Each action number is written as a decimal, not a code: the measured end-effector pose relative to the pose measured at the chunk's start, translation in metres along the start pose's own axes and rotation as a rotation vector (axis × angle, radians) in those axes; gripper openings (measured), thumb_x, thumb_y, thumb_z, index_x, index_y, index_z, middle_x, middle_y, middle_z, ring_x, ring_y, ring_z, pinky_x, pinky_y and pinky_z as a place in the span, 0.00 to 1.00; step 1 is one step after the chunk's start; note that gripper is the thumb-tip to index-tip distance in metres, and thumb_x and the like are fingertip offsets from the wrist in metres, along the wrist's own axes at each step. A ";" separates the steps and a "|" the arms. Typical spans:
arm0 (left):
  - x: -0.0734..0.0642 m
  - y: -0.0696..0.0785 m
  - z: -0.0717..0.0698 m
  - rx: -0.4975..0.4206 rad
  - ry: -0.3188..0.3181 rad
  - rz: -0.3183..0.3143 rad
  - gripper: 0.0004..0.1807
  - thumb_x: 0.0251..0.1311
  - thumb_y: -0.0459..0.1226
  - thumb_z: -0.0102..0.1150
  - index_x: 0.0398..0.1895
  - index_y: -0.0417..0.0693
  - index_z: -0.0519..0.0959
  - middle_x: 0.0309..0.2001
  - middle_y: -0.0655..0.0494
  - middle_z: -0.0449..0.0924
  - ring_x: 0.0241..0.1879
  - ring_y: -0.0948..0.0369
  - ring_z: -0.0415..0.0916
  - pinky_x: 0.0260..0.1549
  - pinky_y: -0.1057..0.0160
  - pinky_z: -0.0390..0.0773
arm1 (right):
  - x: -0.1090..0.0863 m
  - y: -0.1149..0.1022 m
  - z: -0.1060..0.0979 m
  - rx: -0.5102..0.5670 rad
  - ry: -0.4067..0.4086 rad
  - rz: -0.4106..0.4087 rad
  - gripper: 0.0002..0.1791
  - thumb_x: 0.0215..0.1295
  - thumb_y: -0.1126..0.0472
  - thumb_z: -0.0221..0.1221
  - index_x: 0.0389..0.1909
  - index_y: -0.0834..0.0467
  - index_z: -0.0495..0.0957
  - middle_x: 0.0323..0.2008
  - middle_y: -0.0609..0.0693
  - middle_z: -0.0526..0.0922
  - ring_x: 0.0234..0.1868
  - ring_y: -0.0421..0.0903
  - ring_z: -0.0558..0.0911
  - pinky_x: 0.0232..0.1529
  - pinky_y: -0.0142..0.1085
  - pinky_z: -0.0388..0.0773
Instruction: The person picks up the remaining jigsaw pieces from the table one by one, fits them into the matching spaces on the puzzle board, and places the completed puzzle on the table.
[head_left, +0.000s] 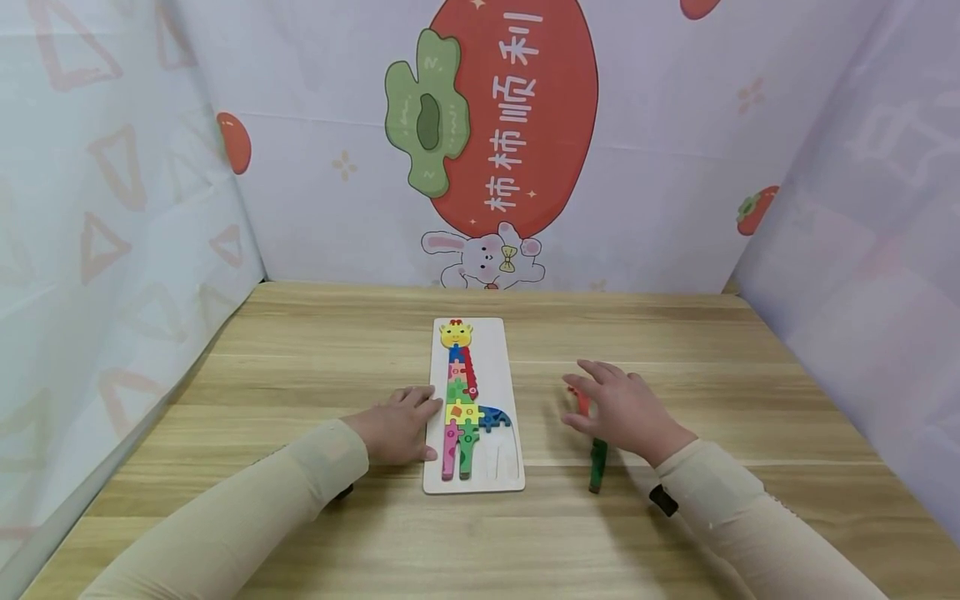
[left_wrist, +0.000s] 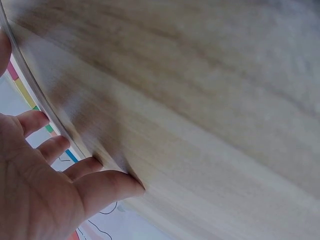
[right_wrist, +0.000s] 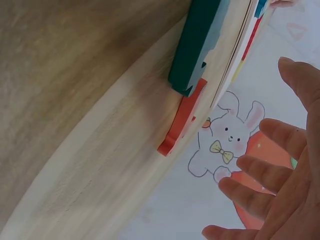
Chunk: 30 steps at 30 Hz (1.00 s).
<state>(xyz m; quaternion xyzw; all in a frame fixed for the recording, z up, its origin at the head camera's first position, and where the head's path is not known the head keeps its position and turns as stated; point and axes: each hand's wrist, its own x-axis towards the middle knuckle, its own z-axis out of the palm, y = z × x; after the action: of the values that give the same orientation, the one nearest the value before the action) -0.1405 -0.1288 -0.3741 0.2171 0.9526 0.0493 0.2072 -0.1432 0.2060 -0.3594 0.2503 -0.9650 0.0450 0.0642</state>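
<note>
A white puzzle board [head_left: 491, 350] lies on the table with a colourful giraffe puzzle set in it. The giraffe has a yellow head [head_left: 456, 335], a red mane piece [head_left: 470, 375], a blue rump piece [head_left: 494, 417] and pink and green front legs. Bare outlined recesses show at its lower right. My left hand [head_left: 397, 425] rests at the board's left edge, fingers spread. Right of the board, my right hand [head_left: 618, 408] hovers with loosely spread fingers above a red puzzle piece [right_wrist: 184, 117] and a dark green puzzle piece [right_wrist: 195, 50]. Neither piece is held.
The wooden table [head_left: 300, 533] extends around the board. White printed cloth walls stand at the left, back and right; the back wall [head_left: 315, 208] bears a large persimmon and a rabbit.
</note>
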 end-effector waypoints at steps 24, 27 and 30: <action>-0.002 0.001 -0.001 0.005 0.004 0.001 0.44 0.58 0.59 0.59 0.74 0.51 0.59 0.74 0.49 0.50 0.71 0.45 0.51 0.64 0.40 0.61 | 0.001 0.014 0.002 0.017 -0.084 0.074 0.34 0.55 0.42 0.67 0.61 0.54 0.75 0.64 0.62 0.70 0.62 0.63 0.71 0.53 0.62 0.70; -0.002 0.001 -0.001 0.002 0.003 -0.002 0.44 0.58 0.59 0.59 0.74 0.52 0.58 0.75 0.49 0.50 0.71 0.45 0.50 0.64 0.40 0.61 | 0.001 0.016 0.003 0.015 -0.085 0.073 0.34 0.55 0.42 0.67 0.61 0.54 0.75 0.64 0.63 0.70 0.62 0.64 0.71 0.52 0.62 0.71; -0.002 0.001 0.000 0.000 0.001 -0.002 0.44 0.58 0.59 0.59 0.74 0.52 0.58 0.75 0.49 0.49 0.71 0.45 0.50 0.65 0.41 0.60 | 0.001 0.017 0.003 0.016 -0.095 0.076 0.34 0.55 0.42 0.67 0.61 0.54 0.75 0.64 0.63 0.70 0.62 0.64 0.71 0.52 0.62 0.71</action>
<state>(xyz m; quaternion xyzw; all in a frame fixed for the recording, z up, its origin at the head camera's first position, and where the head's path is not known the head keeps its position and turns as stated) -0.1391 -0.1287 -0.3730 0.2160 0.9530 0.0491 0.2066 -0.1525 0.2201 -0.3636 0.2158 -0.9754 0.0433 0.0144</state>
